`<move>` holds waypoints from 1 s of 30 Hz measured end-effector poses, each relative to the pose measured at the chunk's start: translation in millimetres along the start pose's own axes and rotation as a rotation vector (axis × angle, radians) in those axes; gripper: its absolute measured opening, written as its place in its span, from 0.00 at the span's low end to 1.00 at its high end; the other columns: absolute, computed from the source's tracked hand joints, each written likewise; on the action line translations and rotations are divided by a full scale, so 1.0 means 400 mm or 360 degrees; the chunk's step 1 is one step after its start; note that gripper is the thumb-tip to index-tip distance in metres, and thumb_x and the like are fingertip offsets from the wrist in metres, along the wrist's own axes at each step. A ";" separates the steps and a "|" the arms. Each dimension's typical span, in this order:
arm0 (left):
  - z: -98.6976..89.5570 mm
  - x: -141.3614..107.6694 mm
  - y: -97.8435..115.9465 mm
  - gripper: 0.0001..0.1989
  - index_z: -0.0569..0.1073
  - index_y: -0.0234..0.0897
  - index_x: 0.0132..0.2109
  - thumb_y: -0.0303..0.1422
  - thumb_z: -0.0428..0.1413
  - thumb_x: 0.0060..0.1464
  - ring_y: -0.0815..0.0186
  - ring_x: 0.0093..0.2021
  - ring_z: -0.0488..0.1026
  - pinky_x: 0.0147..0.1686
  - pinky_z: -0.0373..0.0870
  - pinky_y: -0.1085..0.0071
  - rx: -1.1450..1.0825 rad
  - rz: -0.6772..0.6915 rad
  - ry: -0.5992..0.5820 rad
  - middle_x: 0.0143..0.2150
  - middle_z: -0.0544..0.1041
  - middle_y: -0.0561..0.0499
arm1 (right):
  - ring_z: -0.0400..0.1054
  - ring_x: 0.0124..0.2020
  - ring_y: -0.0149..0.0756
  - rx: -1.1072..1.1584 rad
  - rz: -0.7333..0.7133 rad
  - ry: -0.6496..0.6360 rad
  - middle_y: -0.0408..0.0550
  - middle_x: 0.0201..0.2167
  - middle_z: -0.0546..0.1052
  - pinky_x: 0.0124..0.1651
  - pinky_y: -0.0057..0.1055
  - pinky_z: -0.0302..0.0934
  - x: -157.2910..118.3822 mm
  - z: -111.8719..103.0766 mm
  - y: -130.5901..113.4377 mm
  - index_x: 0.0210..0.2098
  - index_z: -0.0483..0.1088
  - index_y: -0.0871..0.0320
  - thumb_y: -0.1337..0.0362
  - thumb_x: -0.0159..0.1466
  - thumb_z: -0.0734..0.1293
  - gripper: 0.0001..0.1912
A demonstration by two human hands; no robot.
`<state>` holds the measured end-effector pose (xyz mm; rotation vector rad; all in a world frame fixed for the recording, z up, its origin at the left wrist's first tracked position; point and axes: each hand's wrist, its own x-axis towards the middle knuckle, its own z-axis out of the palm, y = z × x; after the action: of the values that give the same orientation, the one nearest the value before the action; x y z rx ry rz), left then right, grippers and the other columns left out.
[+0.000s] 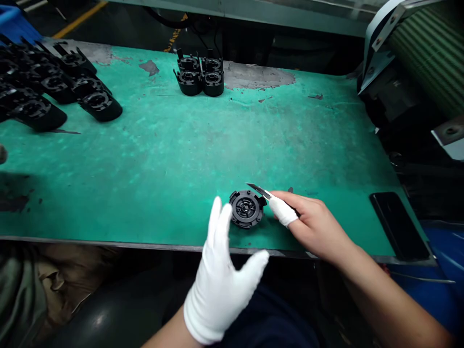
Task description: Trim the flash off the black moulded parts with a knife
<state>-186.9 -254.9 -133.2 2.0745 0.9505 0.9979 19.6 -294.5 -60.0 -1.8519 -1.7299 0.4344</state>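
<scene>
A round black plastic part (246, 209) with concentric ribs and edge tabs lies near the front edge of the green table. Just left of it, my left hand (223, 273) in a white glove has its fingers stretched and thumb spread, holding nothing; its fingertips come close to the part's rim, and I cannot tell if they touch. To the right, my right hand (308, 215) is bare except for a white thumb cover. It is closed on a craft knife (261, 190), whose blade points left over the part's upper right edge.
Several black plastic housings (99, 104) crowd the table's far left, and another cluster of housings (201, 77) stands at the back. A black phone (398, 224) lies at the right edge. Beyond the table's right end is a green ribbed conveyor belt (431, 58). A blue bin (16, 24) shows upper left.
</scene>
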 end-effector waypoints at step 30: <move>-0.010 0.154 -0.051 0.43 0.61 0.42 0.64 0.45 0.70 0.46 0.57 0.63 0.68 0.66 0.64 0.59 -0.0171 0.0180 -0.0207 0.63 0.69 0.47 | 0.74 0.54 0.41 -0.0479 0.0019 -0.0153 0.46 0.56 0.77 0.55 0.40 0.70 -0.105 0.013 -0.007 0.60 0.69 0.52 0.67 0.70 0.58 0.21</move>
<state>-169.2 -193.0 -124.4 2.0939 0.7054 0.9369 9.4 -334.9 -68.1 -2.0794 -1.9366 0.2829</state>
